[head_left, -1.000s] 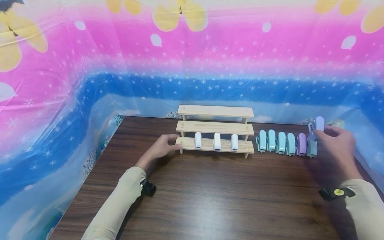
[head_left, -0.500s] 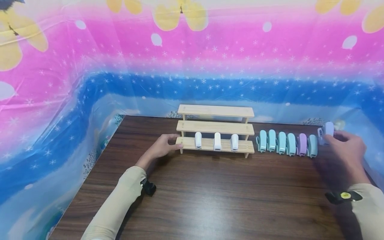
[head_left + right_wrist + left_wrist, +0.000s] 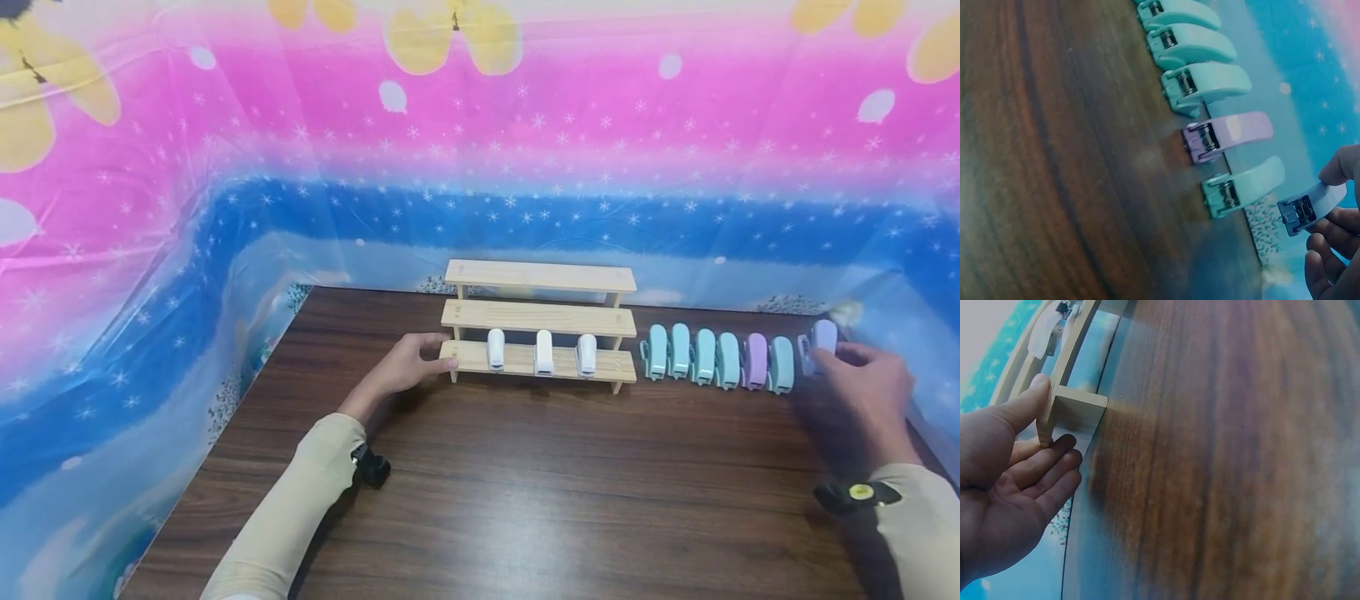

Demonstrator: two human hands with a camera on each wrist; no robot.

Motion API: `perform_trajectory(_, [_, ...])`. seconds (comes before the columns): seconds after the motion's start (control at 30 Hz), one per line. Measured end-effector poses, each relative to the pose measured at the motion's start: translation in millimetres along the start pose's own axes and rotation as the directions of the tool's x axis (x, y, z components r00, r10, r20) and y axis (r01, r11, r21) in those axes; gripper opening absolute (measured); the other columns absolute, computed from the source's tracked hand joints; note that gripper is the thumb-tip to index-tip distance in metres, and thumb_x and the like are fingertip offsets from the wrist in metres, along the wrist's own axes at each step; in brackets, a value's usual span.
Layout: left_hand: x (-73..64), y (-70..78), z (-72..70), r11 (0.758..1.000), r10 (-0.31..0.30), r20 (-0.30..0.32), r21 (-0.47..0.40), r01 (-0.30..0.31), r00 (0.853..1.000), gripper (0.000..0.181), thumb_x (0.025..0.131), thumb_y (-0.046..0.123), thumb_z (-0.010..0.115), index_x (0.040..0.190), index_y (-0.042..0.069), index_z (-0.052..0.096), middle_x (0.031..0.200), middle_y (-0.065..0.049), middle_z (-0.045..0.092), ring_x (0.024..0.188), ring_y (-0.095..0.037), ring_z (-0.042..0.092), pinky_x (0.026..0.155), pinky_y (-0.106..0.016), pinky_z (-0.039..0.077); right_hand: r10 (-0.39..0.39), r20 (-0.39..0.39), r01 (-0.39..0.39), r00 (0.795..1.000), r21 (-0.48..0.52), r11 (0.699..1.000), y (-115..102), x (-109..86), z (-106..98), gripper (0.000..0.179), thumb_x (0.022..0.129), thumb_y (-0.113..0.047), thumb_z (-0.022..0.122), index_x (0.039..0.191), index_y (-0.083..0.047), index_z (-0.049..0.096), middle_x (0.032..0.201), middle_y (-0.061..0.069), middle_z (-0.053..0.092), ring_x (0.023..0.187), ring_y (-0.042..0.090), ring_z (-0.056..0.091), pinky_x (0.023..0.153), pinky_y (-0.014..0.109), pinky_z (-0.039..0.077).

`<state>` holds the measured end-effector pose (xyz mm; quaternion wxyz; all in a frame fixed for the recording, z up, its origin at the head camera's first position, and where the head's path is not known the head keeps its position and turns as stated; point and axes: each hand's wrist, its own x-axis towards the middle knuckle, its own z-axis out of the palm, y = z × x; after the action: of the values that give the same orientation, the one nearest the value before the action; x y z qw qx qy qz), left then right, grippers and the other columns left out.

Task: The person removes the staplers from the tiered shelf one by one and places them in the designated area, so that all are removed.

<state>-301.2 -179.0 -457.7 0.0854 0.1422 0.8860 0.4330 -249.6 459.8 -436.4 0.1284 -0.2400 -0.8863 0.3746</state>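
Observation:
At the right, my right hand (image 3: pixel 873 392) pinches a pale lavender spring-levered tool (image 3: pixel 823 347) between thumb and fingers. It has a curved plastic lever and a metal spring; its exact kind is unclear. It is held upright just right of a row of similar tools: several mint ones (image 3: pixel 703 357), with a purple one (image 3: pixel 755 361) second from the right end. My left hand (image 3: pixel 1016 462) grips the left end of the three-tier wooden shelf (image 3: pixel 537 317), thumb on the lowest board. Three white tools (image 3: pixel 543 353) of the same shape stand on that board.
The shelf's middle and top boards rise behind the white tools. The dark wood-grain table (image 3: pixel 480 483) extends in front. A printed cloth backdrop (image 3: pixel 480 167) hangs along the table's back and sides.
My right hand has moved the lavender tool rightward from above the end mint tool, then down beside the row. My left hand has stayed on the shelf.

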Motion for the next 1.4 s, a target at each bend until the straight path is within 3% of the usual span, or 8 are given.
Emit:
perform_trajectory(0.13, [0.6,-0.4,-0.2,1.000,-0.002,0.003,-0.001,0.002,1.000,0.061,0.097,0.029,0.073,0.145,-0.003,0.053,0.145,-0.024,0.056,0.141,-0.035,0.046,0.115,-0.052,0.039,-0.038,0.011,0.038,0.999,-0.023,0.999,9.5,1.2,3.7,0.076,0.095,-0.051,0.062,0.143,0.007,0.054,0.141,0.033,0.054,0.122,0.041,0.048,0.075,0.028,0.038])
perform_trajectory(0.37, [0.9,-1.5,0.0,1.000,-0.005,0.004,-0.005,0.005,1.000,0.062,0.097,0.030,0.073,0.146,-0.002,0.053,0.146,-0.023,0.055,0.141,-0.035,0.046,0.114,-0.052,0.039,-0.024,0.028,0.025,0.999,-0.039,0.999,16.2,2.8,10.7,0.079,0.095,-0.055,0.062,0.144,0.005,0.053,0.141,0.033,0.053,0.122,0.041,0.046,0.073,0.032,0.036])
perform_trajectory(0.57, [0.1,-1.1,-0.5,1.000,-0.006,0.000,-0.002,0.006,1.000,0.061,0.097,0.030,0.073,0.145,-0.001,0.054,0.145,-0.023,0.056,0.141,-0.035,0.046,0.114,-0.053,0.039,0.007,0.062,-0.003,0.998,-0.054,0.999,15.0,4.0,13.4,0.079,0.095,-0.054,0.061,0.147,0.004,0.049,0.145,0.034,0.050,0.131,0.046,0.045,0.085,0.046,0.043])
perform_trajectory(0.9, [-0.6,-0.3,-1.0,1.000,-0.008,0.003,0.003,0.008,1.000,0.060,0.098,0.029,0.072,0.146,-0.002,0.053,0.146,-0.023,0.055,0.141,-0.036,0.046,0.114,-0.053,0.039,0.022,0.059,-0.019,0.998,-0.049,0.999,16.8,7.9,19.1,0.076,0.096,-0.050,0.059,0.147,0.005,0.049,0.146,0.035,0.048,0.134,0.049,0.040,0.103,0.064,0.038])
perform_trajectory(1.4, [0.3,0.4,0.1,1.000,-0.012,-0.001,0.002,0.012,1.000,0.060,0.097,0.030,0.073,0.144,-0.002,0.054,0.146,-0.023,0.055,0.142,-0.035,0.045,0.116,-0.053,0.037,0.058,0.064,-0.054,0.996,-0.064,0.997,25.4,10.2,20.4,0.076,0.097,-0.050,0.057,0.149,0.005,0.046,0.149,0.036,0.044,0.137,0.051,0.037,0.109,0.066,0.034])
